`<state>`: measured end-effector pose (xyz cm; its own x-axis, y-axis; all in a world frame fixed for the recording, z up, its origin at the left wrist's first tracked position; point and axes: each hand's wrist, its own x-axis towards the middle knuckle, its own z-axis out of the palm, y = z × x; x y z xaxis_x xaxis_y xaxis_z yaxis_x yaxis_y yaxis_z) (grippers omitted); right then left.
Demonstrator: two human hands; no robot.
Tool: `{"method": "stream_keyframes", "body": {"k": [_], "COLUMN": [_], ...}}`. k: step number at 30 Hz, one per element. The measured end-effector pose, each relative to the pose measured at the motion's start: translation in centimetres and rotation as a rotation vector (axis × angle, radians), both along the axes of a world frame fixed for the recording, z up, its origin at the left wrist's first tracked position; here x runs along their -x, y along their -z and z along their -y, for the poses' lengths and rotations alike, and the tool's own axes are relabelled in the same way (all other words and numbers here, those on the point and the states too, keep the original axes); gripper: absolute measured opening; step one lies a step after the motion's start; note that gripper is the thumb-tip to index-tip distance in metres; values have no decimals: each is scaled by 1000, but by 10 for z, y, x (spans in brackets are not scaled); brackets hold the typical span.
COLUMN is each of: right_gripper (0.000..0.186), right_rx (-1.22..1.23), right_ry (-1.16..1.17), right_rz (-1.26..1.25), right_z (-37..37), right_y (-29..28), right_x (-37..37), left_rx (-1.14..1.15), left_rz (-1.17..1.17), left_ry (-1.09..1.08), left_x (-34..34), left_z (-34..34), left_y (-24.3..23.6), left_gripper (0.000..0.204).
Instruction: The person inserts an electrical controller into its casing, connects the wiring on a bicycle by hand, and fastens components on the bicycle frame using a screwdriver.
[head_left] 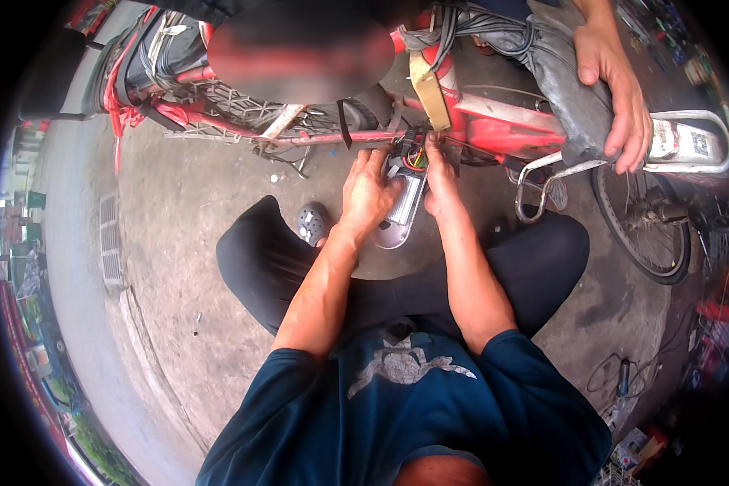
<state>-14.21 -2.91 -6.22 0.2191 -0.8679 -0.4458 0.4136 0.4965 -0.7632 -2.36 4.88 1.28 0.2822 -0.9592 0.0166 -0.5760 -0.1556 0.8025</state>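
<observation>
Below the red bike frame (535, 134): a silver ribbed casing (407, 202) sits between the person's two hands, slanting, its rounded end toward the person; coloured wires (416, 157) bunch at its far end.
Left hand (368, 193): on the casing's left side, back of the hand up, fingers lying together and pointing away toward the frame, thumb reaching across to the right over the casing; whether the fingers close on it I cannot tell.
Right hand (440, 176): along the casing's right side, turned on edge, fingertips up beside the wires; what they pinch, if anything, I cannot tell.
Forearms: both bare below short dark teal sleeves, elbows apart, converging on the casing between bent knees in dark trousers.
Co-worker's hand (617, 101): at upper right, draped over dark grey material (571, 101), fingers extended and slightly parted.
White panel (682, 142): carries a dark square code patch, too small to make out.
Red upright: pale marks beside a tan strip (429, 91), unreadable at this size.
Shirt (413, 405): a grey graphic across the front.
Ground: a grey perforated shoe (313, 223) beside the left forearm; a spoked wheel (644, 231) at right.
</observation>
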Motion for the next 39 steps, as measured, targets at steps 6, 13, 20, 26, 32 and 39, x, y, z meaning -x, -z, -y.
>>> {"method": "stream_keyframes", "body": {"k": [6, 13, 20, 26, 32, 39], "right_gripper": [59, 61, 62, 61, 54, 58], "right_rx": [40, 89, 186, 195, 206, 211], "right_ry": [-8, 38, 16, 17, -53, -85], "right_rz": [2, -166, -360, -402, -431, -424], "right_z": [-2, -1, -9, -9, -6, -4], "right_y": [-4, 14, -6, -16, -28, -24], "right_x": [1, 0, 0, 1, 3, 5], "left_rx": [-21, 117, -109, -39, -99, 102], "left_rz": [45, 93, 294, 418, 815, 1103], "left_ry": [-87, -139, 195, 242, 571, 690], "left_x": [-3, 2, 9, 6, -8, -4], "left_z": [2, 0, -11, -16, -28, -22], "left_y": [15, 16, -5, -9, -22, -12], "left_gripper": [33, 22, 28, 50, 57, 58]}}
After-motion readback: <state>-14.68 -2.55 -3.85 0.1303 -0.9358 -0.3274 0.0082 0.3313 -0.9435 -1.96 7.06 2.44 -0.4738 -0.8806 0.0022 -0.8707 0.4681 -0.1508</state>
